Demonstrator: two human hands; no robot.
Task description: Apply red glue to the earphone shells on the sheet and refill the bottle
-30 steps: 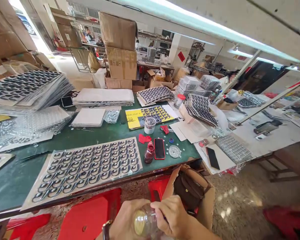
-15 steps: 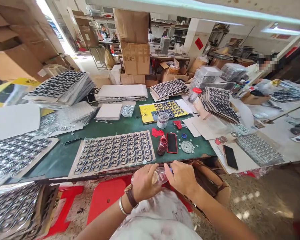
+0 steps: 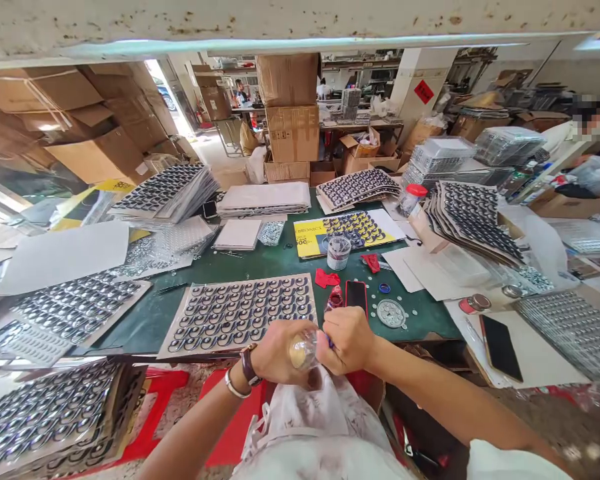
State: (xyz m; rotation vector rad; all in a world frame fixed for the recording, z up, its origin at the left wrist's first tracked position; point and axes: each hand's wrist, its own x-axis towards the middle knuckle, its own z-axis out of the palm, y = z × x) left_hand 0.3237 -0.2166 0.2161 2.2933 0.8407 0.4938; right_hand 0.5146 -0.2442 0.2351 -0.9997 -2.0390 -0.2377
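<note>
My left hand (image 3: pixel 279 351), with a watch and a bangle on its wrist, is wrapped round a clear plastic bottle (image 3: pixel 305 351) held on its side above my lap. My right hand (image 3: pixel 347 340) is closed round the neck end of that bottle, and a bit of blue shows at its fingers, perhaps the cap. Just beyond my right hand stand a jar of dark red liquid (image 3: pixel 335 299) and a red-edged phone (image 3: pixel 356 295). On the left lies a sheet of dome-shaped stickers (image 3: pixel 245 313) in rows.
A clear tub (image 3: pixel 339 253) stands near a yellow printed sheet (image 3: pixel 307 248). Beside the phone lie a blue ring cap (image 3: pixel 385 288) and a round metal disc (image 3: pixel 391 313). Another phone (image 3: pixel 500 347) is at right. Stacks of sticker sheets (image 3: pixel 165 193) and cartons (image 3: pixel 293 133) stand behind.
The view has tilted up and shifted left. My hands have raised the bottle slightly, and my right hand has curled tighter round its neck end.
</note>
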